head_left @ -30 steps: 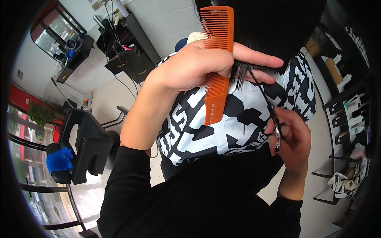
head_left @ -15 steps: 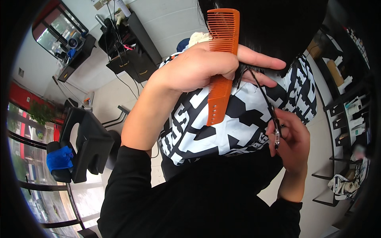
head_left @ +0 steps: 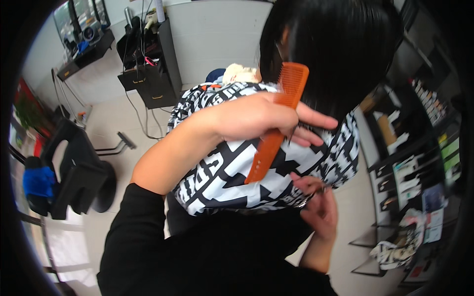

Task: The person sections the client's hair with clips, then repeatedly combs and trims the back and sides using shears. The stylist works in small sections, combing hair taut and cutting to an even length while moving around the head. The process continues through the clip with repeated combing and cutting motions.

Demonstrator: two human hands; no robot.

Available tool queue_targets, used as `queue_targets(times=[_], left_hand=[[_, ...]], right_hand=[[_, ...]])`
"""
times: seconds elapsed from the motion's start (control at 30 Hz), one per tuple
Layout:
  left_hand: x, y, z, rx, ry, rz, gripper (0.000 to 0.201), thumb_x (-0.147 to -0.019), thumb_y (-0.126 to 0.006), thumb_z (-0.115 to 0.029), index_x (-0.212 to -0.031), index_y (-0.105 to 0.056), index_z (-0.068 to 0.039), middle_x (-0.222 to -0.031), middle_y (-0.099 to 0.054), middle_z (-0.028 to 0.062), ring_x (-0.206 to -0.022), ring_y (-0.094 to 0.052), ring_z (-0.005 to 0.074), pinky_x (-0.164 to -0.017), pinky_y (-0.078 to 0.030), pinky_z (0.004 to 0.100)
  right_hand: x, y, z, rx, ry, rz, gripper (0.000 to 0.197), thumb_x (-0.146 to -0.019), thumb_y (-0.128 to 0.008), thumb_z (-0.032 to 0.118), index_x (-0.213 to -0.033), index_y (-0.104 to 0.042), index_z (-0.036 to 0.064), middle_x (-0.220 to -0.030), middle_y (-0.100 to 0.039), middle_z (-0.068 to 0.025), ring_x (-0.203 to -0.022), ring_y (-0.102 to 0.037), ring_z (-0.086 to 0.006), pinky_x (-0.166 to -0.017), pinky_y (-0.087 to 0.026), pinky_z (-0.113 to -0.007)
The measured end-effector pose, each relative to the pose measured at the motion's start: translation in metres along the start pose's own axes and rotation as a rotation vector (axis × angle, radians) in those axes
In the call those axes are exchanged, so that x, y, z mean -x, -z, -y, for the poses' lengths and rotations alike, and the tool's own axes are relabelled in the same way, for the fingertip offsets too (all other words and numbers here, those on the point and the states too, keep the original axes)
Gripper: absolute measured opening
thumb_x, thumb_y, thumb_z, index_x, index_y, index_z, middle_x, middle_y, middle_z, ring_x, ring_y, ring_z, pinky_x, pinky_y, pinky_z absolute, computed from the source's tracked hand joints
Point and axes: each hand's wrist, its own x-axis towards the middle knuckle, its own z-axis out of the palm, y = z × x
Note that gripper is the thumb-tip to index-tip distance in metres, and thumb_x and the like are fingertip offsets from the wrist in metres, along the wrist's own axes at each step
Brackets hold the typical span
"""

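Observation:
A seated person with straight dark hair [head_left: 340,44] is in front of me, wrapped in a black-and-white patterned cape [head_left: 224,170]. My left hand [head_left: 259,117] is closed on an orange comb [head_left: 266,155], which slants across the palm under the thumb. Its index and middle fingers reach toward the hair ends at the neck, with some short strands between them. Lower down, over the front edge of the cape, my right hand [head_left: 321,209] has its fingers curled round scissors [head_left: 307,199]. Motion smears the scissors, and their blades are mostly hidden.
A black salon chair [head_left: 81,172] with a blue towel [head_left: 39,181] is on the left. A dark cabinet [head_left: 155,74] with cords and tools stands at the far wall. Along the right runs a shelf unit [head_left: 380,182] holding bottles and boxes.
My right hand has drawn the scissors away from the strands, down and toward me. The left hand still holds the comb, now tilted more. The view has shifted, showing more of the person's head.

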Motion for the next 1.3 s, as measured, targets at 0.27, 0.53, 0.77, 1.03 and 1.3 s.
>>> queue_targets(times=[0.27, 0.53, 0.77, 1.03, 1.3], left_hand=[[-0.009, -0.004, 0.015, 0.077, -0.044, 0.007, 0.051, -0.089, -0.041, -0.005, -0.134, -0.055, 0.014, -0.147, -0.051, 0.0243, -0.136, -0.051, 0.0334, -0.112, -0.044, 0.0391], [-0.006, -0.008, 0.004, -0.478, 0.033, 0.039, 0.058, -0.099, -0.058, -0.031, -0.148, -0.047, 0.000, -0.091, -0.073, 0.0136, -0.078, -0.072, 0.0161, -0.078, -0.058, 0.0280], [-0.010, -0.016, 0.001, -0.644, 0.037, 0.004, 0.058, -0.096, -0.053, -0.025, -0.146, -0.047, 0.004, -0.072, -0.069, 0.0131, -0.058, -0.068, 0.0178, -0.065, -0.057, 0.0300], [-0.001, -0.004, 0.025, -0.878, -0.249, -0.030, 0.048, -0.095, -0.059, -0.031, -0.130, -0.064, 0.002, -0.091, -0.073, 0.0188, -0.083, -0.069, 0.0291, -0.081, -0.055, 0.0378], [0.020, 0.060, -0.034, -0.442, -0.056, -0.143, 0.025, -0.097, -0.063, -0.025, -0.113, -0.077, -0.011, -0.115, -0.061, 0.0056, -0.061, -0.060, 0.0065, -0.052, -0.050, 0.0184]], right_hand=[[-0.040, -0.063, -0.004, 0.126, -0.142, -0.091, 0.032, -0.107, -0.049, 0.020, -0.126, -0.047, -0.0055, -0.091, -0.069, -0.0205, -0.069, -0.069, -0.0255, -0.069, -0.053, -0.032], [-0.071, -0.019, 0.109, 1.531, 0.519, -0.422, 0.018, -0.098, -0.063, 0.006, -0.113, -0.066, -0.0038, -0.080, -0.068, -0.0102, -0.064, -0.062, -0.0143, -0.063, -0.051, -0.027], [-0.148, -0.047, 0.197, 2.334, 0.886, 0.015, 0.031, -0.081, -0.067, -0.006, -0.110, -0.067, 0.0052, -0.080, -0.065, -0.0072, -0.066, -0.057, -0.0249, -0.084, -0.046, -0.036], [-0.136, -0.036, 0.174, 2.349, 0.647, 0.147, 0.040, -0.067, -0.061, -0.010, -0.104, -0.066, 0.0041, -0.073, -0.056, -0.0071, -0.067, -0.057, -0.0254, -0.081, -0.043, -0.038], [-0.102, -0.004, 0.151, 2.297, 0.534, 0.272, 0.045, -0.071, -0.071, 0.000, -0.115, -0.072, 0.0098, -0.078, -0.056, -0.0040, -0.070, -0.056, -0.0218, -0.083, -0.043, -0.040]])
